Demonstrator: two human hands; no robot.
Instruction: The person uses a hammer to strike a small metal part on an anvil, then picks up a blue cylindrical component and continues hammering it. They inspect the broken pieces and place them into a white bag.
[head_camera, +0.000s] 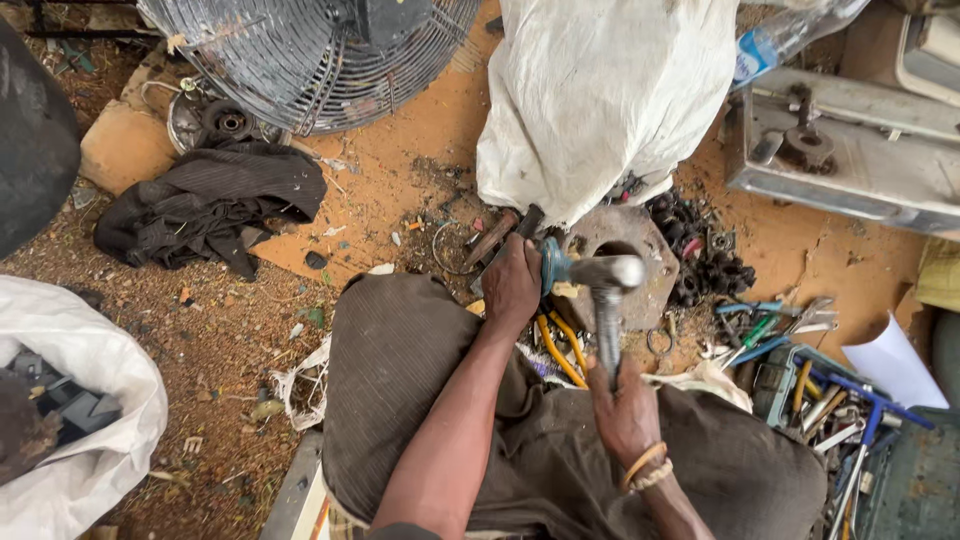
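Steel hammer (607, 300) runs lengthwise away from the body, its handle gripped in the closed right hand (625, 410), its head just beside the blue part (553, 266) that the left hand (511, 285) clamps against a flat metal block (655, 245).

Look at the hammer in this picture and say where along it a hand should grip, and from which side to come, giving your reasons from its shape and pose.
Grip the hammer low on its handle, at the end nearest the body, where the right hand holds it now. The heavy metal head points away toward the blue-green part pinned by the left hand, so coming from the person's side probably keeps the fingers behind the striking end.
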